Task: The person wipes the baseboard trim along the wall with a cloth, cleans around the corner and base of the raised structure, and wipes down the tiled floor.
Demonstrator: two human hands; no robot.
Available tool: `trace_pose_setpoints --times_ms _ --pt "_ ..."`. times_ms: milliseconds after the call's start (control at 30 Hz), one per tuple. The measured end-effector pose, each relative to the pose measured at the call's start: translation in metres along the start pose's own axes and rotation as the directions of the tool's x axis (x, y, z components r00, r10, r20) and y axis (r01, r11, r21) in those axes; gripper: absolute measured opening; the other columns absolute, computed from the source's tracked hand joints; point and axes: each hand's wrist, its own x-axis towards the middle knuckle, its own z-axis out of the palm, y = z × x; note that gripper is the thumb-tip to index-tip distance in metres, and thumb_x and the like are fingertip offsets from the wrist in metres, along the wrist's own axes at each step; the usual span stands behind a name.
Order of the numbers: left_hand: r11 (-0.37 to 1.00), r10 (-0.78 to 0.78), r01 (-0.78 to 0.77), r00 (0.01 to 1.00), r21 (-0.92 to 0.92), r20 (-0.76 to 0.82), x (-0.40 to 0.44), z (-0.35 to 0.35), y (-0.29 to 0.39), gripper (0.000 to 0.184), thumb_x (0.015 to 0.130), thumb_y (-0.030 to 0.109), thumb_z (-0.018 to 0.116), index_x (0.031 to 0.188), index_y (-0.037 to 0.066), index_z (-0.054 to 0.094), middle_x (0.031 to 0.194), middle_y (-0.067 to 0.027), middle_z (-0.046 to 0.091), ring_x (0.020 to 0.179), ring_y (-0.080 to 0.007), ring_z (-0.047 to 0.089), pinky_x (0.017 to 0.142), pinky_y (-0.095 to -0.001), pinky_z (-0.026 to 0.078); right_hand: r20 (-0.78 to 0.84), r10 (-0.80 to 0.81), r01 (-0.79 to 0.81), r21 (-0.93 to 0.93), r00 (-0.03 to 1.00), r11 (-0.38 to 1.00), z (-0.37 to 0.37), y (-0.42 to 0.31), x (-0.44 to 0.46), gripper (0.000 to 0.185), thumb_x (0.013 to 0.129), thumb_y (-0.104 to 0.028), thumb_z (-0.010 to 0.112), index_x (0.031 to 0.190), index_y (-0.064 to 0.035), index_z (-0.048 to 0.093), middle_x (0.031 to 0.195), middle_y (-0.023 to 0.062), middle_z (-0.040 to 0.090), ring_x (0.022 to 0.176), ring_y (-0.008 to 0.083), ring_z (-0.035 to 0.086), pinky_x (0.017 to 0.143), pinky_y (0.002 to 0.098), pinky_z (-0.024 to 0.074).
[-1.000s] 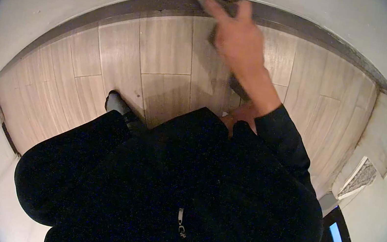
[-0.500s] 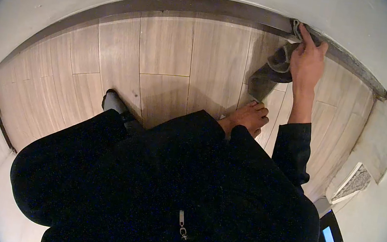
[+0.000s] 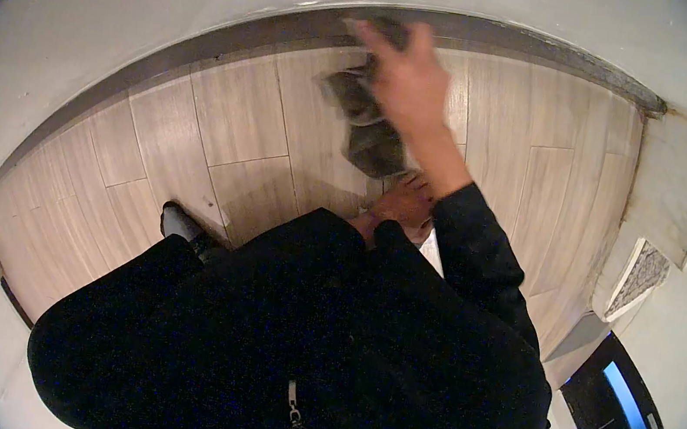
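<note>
Presumably for control, the right hand [image 3: 414, 88] clamps bunched cloth [image 3: 376, 151] at the skirting [image 3: 517, 43]; left hand [image 3: 405, 202] apart, grip unclear.
</note>
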Motion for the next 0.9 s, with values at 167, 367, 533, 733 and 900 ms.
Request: trace_pose_setpoints --times_ms 167,367,533,733,900 --pt "0.999 -0.043 0.043 0.993 0.005 0.107 0.001 -0.021 0.016 0.031 0.077 0.017 0.067 0.105 0.004 0.067 0.113 -0.0133 0.058 0.122 -0.0303 0.047 0.110 -0.0470 0.033 -0.140 0.313 -0.332 -0.141 0.939 0.933 -0.046 0.124 -0.019 0.062 0.080 -0.004 0.060 0.131 -0.0383 0.064 0.121 0.0246 0.058 0.095 0.0374 0.065 0.080 0.0429 0.0557" --pt "0.999 -0.042 0.044 0.992 -0.014 0.118 0.005 -0.021 0.014 0.030 0.074 0.021 0.066 0.100 0.005 0.067 0.110 -0.0125 0.058 0.119 -0.0310 0.048 0.108 -0.0476 0.034 -0.225 0.385 -0.398 -0.013 0.895 0.917 -0.094 0.168 -0.025 0.050 0.083 -0.001 0.056 0.127 -0.0201 0.069 0.114 0.0197 0.062 0.105 0.0346 0.062 0.094 0.0394 0.0492" --pt "0.998 0.061 -0.063 0.995 0.023 0.083 0.002 -0.016 0.004 0.035 0.067 0.027 0.070 0.096 0.009 0.068 0.108 -0.0124 0.059 0.116 -0.0333 0.051 0.106 -0.0481 0.037 -0.178 0.160 -0.098 0.315 0.971 0.944 -0.049 0.045 -0.029 0.038 0.087 -0.010 0.062 0.124 -0.0154 0.069 0.106 0.0175 0.064 0.104 0.0326 0.059 0.093 0.0398 0.0488" --pt "0.994 0.103 -0.105 0.990 0.010 0.101 0.004 -0.014 -0.003 0.034 0.070 0.026 0.069 0.099 0.008 0.068 0.110 -0.0124 0.059 0.119 -0.0324 0.050 0.106 -0.0472 0.036 0.226 -0.188 0.106 0.330 0.956 0.938 0.015 -0.050 -0.029 0.058 0.084 -0.015 0.066 0.140 -0.0277 0.055 0.127 0.0222 0.050 0.112 0.0384 0.058 0.086 0.0432 0.0565" --pt "0.998 0.065 -0.067 0.994 0.018 0.089 0.001 -0.005 -0.005 0.034 0.072 0.025 0.069 0.101 0.008 0.068 0.112 -0.0124 0.059 0.121 -0.0316 0.049 0.107 -0.0465 0.036 0.227 -0.172 0.155 0.088 0.959 0.984 0.043 -0.023 -0.027 0.058 0.080 -0.009 0.065 0.133 -0.0307 0.061 0.125 0.0185 0.054 0.111 0.0377 0.058 0.084 0.0435 0.0574"
